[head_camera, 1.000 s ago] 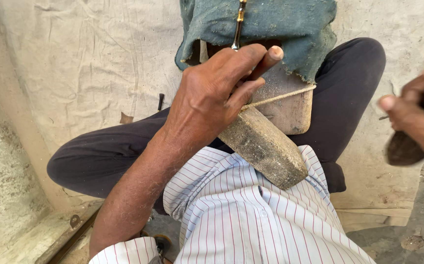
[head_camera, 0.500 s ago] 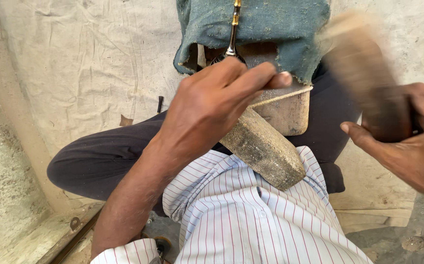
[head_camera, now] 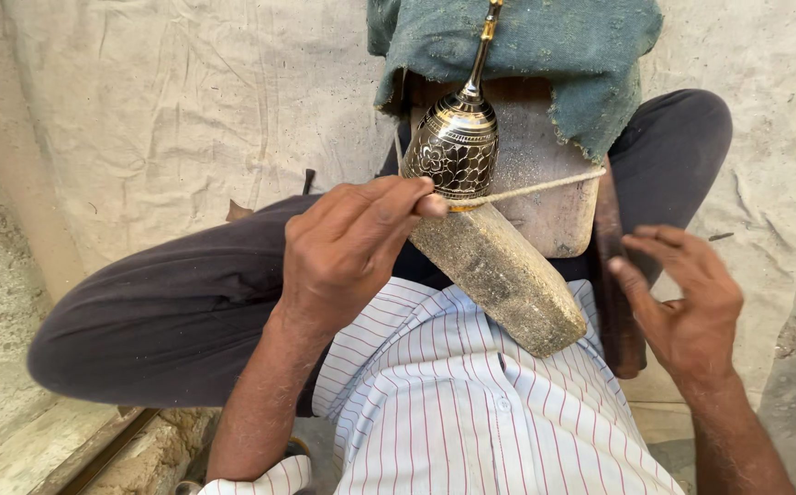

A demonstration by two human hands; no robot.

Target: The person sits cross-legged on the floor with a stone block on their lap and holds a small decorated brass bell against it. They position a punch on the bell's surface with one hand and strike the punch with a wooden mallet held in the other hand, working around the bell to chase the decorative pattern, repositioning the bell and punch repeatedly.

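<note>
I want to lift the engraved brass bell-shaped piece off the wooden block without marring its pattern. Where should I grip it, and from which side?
Probably best by the slim brass stem above the engraved brass bell-shaped piece, coming from the open far side. The stem is narrow and plain, the bulb rounded and patterned. The left hand and the thin stick crowd its near rim on the wooden block.

Engraved brass vessel (head_camera: 456, 147) at centre, lying on wooden block (head_camera: 545, 206). Cloth (head_camera: 545, 46) draped over block at 12 o'clock. Wooden beam (head_camera: 499, 275) at 6 o'clock, running toward striped shirt (head_camera: 471, 403). Thin stick (head_camera: 536, 188) at 3 o'clock. Left hand (head_camera: 348, 247) at 8 o'clock; right hand (head_camera: 682, 302) at 4 o'clock, beside dark wooden mallet (head_camera: 613, 275).
</note>
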